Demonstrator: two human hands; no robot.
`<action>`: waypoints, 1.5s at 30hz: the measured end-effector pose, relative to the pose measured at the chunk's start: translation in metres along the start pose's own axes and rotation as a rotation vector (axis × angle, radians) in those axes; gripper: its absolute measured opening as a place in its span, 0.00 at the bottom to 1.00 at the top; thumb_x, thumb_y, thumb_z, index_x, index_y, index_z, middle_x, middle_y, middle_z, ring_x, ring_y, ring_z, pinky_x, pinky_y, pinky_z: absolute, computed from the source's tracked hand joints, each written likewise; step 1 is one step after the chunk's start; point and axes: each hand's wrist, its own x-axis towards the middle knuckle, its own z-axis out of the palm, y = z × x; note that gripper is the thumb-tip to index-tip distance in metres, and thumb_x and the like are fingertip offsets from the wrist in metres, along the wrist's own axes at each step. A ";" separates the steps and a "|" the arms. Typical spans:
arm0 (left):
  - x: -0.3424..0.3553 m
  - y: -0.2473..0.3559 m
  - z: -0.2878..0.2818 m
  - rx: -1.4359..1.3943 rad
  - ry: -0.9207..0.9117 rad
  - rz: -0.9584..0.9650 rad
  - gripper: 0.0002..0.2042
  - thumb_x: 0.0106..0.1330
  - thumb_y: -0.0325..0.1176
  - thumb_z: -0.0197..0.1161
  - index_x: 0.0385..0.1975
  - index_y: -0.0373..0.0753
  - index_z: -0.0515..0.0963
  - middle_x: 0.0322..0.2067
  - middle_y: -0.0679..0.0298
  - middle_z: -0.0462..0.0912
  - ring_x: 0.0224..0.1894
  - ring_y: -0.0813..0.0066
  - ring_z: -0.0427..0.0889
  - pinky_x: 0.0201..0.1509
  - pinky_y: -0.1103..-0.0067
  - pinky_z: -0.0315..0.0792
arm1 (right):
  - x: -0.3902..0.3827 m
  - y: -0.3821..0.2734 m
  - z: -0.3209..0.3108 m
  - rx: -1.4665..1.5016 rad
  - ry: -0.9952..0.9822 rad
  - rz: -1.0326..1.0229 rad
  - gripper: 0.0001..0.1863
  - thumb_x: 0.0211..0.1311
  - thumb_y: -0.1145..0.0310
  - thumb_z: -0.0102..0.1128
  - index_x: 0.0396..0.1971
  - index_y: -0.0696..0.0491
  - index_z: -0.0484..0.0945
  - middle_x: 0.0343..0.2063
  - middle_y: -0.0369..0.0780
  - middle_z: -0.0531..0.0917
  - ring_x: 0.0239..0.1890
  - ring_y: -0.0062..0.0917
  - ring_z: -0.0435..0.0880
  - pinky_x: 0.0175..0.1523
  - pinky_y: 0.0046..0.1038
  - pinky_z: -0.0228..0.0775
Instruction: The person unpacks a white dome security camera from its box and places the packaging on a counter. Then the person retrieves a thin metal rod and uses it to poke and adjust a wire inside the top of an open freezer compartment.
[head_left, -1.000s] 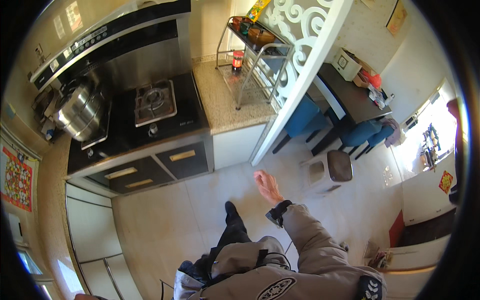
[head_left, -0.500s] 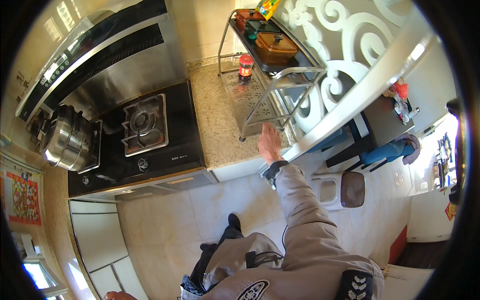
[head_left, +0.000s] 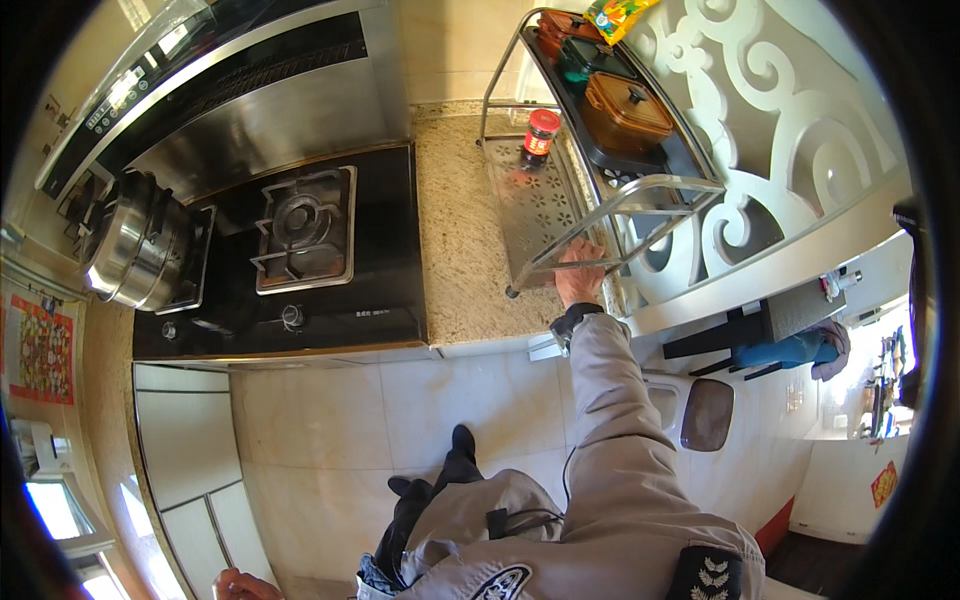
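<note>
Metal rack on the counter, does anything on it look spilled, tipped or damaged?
Nothing stands out on the metal rack: the red-lidded jar stands upright on the lower shelf, the amber pot has its lid on, and no spill shows. The yellow packet runs to the picture's top edge.

Taupe jacket (head_left: pixel 630 460); dark cuff (head_left: pixel 578 319) at right wrist; black sleeve patch (head_left: pixel 706 575) with pale leaf motifs; oval black-and-white chest emblem (head_left: pixel 503 583); dark cord (head_left: pixel 567 482); black trousers (head_left: pixel 452 476), black shoes (head_left: pixel 462 438).
</note>
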 end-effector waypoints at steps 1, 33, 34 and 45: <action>-0.001 0.000 0.000 0.000 0.004 -0.008 0.21 0.70 0.34 0.64 0.60 0.31 0.73 0.33 0.59 0.81 0.35 0.70 0.80 0.43 0.74 0.77 | 0.001 -0.001 -0.001 -0.017 0.010 -0.006 0.10 0.63 0.70 0.55 0.40 0.58 0.78 0.41 0.46 0.83 0.48 0.40 0.79 0.49 0.40 0.76; 0.013 0.016 0.050 0.077 -0.088 -0.031 0.28 0.68 0.46 0.68 0.59 0.28 0.74 0.30 0.59 0.81 0.34 0.72 0.77 0.45 0.76 0.69 | 0.026 0.020 0.031 0.663 -0.089 0.317 0.12 0.57 0.61 0.59 0.32 0.55 0.79 0.34 0.51 0.85 0.42 0.53 0.83 0.47 0.53 0.72; 0.014 0.016 0.051 0.101 -0.079 -0.016 0.28 0.68 0.46 0.68 0.58 0.28 0.74 0.29 0.59 0.80 0.34 0.72 0.77 0.46 0.76 0.69 | 0.024 0.020 0.034 0.668 -0.056 0.280 0.12 0.57 0.61 0.59 0.32 0.55 0.79 0.34 0.51 0.85 0.41 0.53 0.82 0.47 0.53 0.72; 0.018 0.001 0.039 0.006 -0.135 -0.051 0.24 0.69 0.36 0.64 0.60 0.28 0.74 0.30 0.60 0.81 0.36 0.69 0.77 0.48 0.74 0.71 | -0.007 0.024 0.020 0.988 -0.021 0.288 0.09 0.58 0.65 0.62 0.33 0.55 0.77 0.28 0.45 0.82 0.32 0.43 0.82 0.38 0.41 0.73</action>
